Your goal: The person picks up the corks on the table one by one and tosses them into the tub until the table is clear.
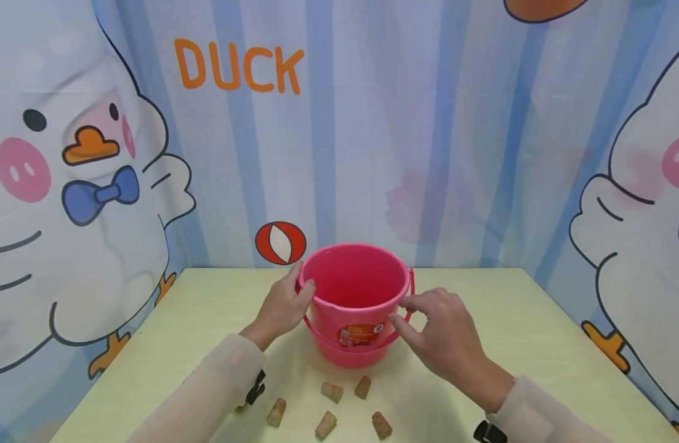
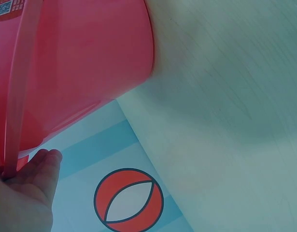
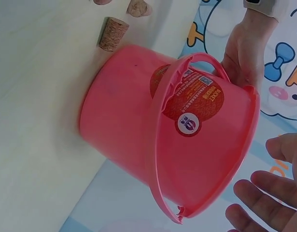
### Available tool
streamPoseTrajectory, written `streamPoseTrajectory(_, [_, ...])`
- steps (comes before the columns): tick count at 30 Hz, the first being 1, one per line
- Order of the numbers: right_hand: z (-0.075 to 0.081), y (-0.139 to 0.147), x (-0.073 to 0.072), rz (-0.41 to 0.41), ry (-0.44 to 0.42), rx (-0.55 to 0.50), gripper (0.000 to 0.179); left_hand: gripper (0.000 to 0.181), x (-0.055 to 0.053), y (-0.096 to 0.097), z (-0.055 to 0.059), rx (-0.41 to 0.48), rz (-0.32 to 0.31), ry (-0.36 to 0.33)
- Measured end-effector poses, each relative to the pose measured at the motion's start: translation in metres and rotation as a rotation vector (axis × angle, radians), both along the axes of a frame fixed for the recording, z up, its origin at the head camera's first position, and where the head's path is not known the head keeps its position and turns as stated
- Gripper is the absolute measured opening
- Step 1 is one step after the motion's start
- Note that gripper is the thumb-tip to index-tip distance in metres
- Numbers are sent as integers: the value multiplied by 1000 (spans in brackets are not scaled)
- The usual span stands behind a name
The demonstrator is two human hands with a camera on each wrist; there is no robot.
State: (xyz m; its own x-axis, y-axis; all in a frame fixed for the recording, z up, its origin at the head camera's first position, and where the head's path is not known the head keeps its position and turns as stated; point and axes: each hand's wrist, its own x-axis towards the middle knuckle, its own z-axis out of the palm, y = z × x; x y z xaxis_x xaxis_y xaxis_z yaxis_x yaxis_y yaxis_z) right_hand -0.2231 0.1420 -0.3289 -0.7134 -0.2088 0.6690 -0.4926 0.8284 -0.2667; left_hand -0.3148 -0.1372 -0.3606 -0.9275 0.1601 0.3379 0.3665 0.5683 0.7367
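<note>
A pink bucket (image 1: 339, 335) stands upright on the table, its handle hanging down across the front below a printed label. My left hand (image 1: 281, 307) grips the left side of the rim, the thumb over the edge and the fingers on the outside. In the left wrist view, that hand (image 2: 30, 198) is beside the handle's end. Off the right side of the rim is my right hand (image 1: 444, 332); in the right wrist view its fingers (image 3: 269, 186) are spread and apart from the bucket. The bottom inside the bucket is hidden.
Several corks lie on the pale yellow table (image 1: 483, 344) in front of the bucket, among them one cork (image 1: 381, 425) at the right and another (image 1: 276, 412) at the left. A duck-printed curtain (image 1: 372, 123) hangs behind the table and along its sides.
</note>
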Motion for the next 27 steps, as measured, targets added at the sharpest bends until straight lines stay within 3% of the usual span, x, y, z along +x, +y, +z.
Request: streamPoseTrajectory(27, [-15, -2, 16, -55, -75, 20, 19, 68, -2, 0, -2, -5, 19, -6])
